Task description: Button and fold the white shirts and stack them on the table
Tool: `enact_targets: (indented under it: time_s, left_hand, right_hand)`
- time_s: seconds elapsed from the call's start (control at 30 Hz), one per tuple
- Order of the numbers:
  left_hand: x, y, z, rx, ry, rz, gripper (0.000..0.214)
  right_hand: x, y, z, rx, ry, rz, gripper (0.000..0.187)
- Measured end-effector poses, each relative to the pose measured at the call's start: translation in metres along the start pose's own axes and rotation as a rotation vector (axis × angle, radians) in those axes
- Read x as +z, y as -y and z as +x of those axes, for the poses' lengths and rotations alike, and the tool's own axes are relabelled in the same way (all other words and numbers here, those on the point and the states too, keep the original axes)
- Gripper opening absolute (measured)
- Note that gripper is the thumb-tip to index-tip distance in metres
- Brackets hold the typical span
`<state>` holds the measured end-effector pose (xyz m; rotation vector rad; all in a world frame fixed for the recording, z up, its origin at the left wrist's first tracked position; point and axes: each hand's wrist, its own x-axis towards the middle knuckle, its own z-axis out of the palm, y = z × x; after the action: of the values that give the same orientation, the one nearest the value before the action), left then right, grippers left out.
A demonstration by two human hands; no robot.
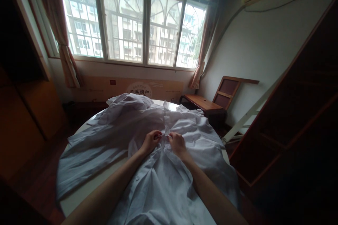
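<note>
A white button-up garment, like a long shirt or lab coat (158,182), lies spread over a round white table (79,202). Near its middle my left hand (152,140) pinches one front edge of the cloth. Close beside it, my right hand (176,142) is closed on the facing edge, a small gap apart from the left. Buttons show on the placket that runs toward me, below the left hand. One sleeve side reaches out left over the table rim; the other side drapes over the right rim. The fingertips are too small to show whether a button is between them.
A long printed cardboard box (163,89) leans under the barred window. At the back right stand a wooden bench (203,101) and a wooden frame panel (224,91). A dark wooden panel (285,123) slants in at the right. An orange-brown cabinet (34,112) is at left.
</note>
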<state>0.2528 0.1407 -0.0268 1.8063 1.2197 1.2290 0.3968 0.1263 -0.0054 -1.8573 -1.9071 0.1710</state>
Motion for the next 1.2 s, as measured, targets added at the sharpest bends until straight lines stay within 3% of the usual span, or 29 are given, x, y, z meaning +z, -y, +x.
enact_targets:
  time_s: [0.1, 0.2, 0.3, 0.4, 0.57, 0.83, 1.2]
  left_hand:
    - [-0.002, 0.0, 0.0, -0.004, 0.024, -0.024, 0.018]
    - [-0.003, 0.0, 0.002, -0.027, 0.013, -0.054, 0.026]
    - [-0.002, 0.001, 0.003, -0.006, -0.007, -0.128, 0.021]
    - [0.0, 0.001, 0.002, 0.014, -0.059, -0.116, 0.018]
    - [0.0, -0.003, -0.001, 0.043, -0.08, 0.006, 0.015]
    - [0.0, -0.005, -0.001, 0.064, -0.06, -0.053, 0.015]
    - [0.001, -0.001, -0.002, 0.098, -0.128, -0.034, 0.008]
  right_hand:
    - [-0.002, 0.002, -0.002, -0.016, -0.093, -0.037, 0.02]
    - [-0.001, 0.002, 0.0, 0.03, -0.088, 0.013, 0.02]
    - [0.0, -0.001, 0.005, 0.133, -0.052, 0.215, 0.016]
    - [0.003, -0.004, 0.009, 0.203, -0.098, 0.503, 0.018]
    - [0.009, 0.001, 0.009, 0.085, -0.144, 0.823, 0.024]
    - [0.009, 0.007, 0.001, -0.065, -0.175, 0.728, 0.013]
    - [0.012, 0.009, 0.0, -0.109, -0.19, 0.812, 0.024]
